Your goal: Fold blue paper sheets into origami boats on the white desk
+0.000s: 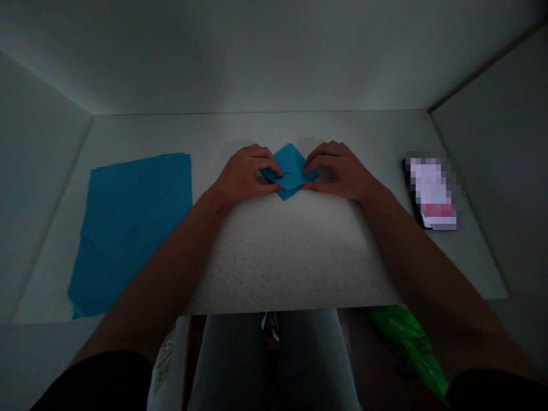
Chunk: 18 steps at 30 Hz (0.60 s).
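Note:
A small piece of folded blue paper (291, 162) lies between my hands near the back middle of the white table. Its layers form a diamond-like shape with a flap standing a little open. My left hand (250, 174) pinches its left corner between thumb and fingers. On the opposite side, my right hand (336, 171) grips the right corner in the same way. Parts of both side corners are hidden behind my fingers.
A large blue paper sheet (137, 222), perhaps stacked, lies at the left, partly under my left forearm. A phone (432, 194) with a lit, blurred screen rests at the right. Walls enclose the white table (299, 257). Below its front edge is a green plastic bag (406, 337).

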Motion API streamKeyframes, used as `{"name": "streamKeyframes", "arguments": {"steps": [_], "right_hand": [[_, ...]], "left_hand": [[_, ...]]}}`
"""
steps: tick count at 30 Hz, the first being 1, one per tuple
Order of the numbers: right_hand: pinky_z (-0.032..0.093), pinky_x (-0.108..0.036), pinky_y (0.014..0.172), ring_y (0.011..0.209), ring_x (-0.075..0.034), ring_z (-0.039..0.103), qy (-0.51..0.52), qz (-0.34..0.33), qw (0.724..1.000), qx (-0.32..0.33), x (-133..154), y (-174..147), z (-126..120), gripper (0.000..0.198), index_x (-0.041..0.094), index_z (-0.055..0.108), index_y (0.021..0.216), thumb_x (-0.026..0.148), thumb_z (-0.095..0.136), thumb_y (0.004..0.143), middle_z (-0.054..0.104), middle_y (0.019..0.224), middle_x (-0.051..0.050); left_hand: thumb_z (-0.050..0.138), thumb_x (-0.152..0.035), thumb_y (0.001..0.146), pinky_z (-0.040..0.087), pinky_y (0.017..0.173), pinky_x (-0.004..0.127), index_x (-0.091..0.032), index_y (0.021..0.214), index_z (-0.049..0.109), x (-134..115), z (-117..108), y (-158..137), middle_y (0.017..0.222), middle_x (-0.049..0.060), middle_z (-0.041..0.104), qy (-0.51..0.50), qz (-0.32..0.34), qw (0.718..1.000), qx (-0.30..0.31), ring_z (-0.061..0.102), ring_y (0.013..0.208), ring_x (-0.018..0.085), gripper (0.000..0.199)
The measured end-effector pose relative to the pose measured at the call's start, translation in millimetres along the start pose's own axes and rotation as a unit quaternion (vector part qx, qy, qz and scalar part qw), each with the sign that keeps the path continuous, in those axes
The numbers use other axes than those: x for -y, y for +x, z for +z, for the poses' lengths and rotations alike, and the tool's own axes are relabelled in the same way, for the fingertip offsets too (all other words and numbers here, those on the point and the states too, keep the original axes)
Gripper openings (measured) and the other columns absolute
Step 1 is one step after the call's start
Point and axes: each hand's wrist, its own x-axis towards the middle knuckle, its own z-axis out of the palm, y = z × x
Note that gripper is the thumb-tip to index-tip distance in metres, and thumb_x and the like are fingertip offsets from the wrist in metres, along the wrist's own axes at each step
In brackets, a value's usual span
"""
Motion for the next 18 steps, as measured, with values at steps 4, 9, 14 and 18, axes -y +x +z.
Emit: {"name": "streamKeyframes", "arguments": {"steps": [4,9,14,18], "right_hand": [[0.051,-0.048,0.094,0.099,-0.03,0.07,-0.01,-0.006,1.0,0.0,4.2,0.6,0.7,0.043,0.028,0.081,0.097,0.071,0.078,0.092,0.078,0.106,-0.009],[0.051,-0.043,0.085,0.092,-0.027,0.068,0.002,0.0,1.0,0.002,11.6,2.4,4.5,0.043,0.027,0.079,0.097,0.07,0.073,0.098,0.076,0.1,-0.008],[0.047,-0.038,0.076,0.077,-0.021,0.062,0.012,0.013,1.0,0.013,14.0,3.0,5.8,0.047,0.025,0.073,0.085,0.063,0.06,0.109,0.068,0.084,-0.005],[0.046,-0.037,0.075,0.075,-0.021,0.06,0.012,0.021,1.0,0.005,11.4,3.5,4.9,0.046,0.025,0.069,0.084,0.064,0.062,0.106,0.066,0.08,-0.003]], "left_hand": [[0.095,-0.061,0.074,0.06,0.093,0.04,-0.028,0.087,0.085,-3.5,0.2,1.1,0.098,0.005,0.082,-0.039,-0.017,0.999,0.0,0.076,0.097,0.025,0.037],[0.089,-0.061,0.083,0.061,0.085,0.037,-0.028,0.082,0.085,-7.0,-0.5,0.4,0.088,0.003,0.082,-0.085,-0.019,0.996,0.011,0.077,0.088,0.023,0.033],[0.084,-0.059,0.089,0.06,0.082,0.035,-0.026,0.081,0.083,-6.9,-0.7,0.4,0.089,0.004,0.081,-0.083,-0.019,0.996,0.003,0.075,0.086,0.021,0.034],[0.08,-0.059,0.092,0.059,0.08,0.034,-0.024,0.076,0.079,-3.8,0.1,0.7,0.088,0.006,0.078,-0.065,-0.029,0.997,-0.006,0.074,0.086,0.021,0.039]]}}
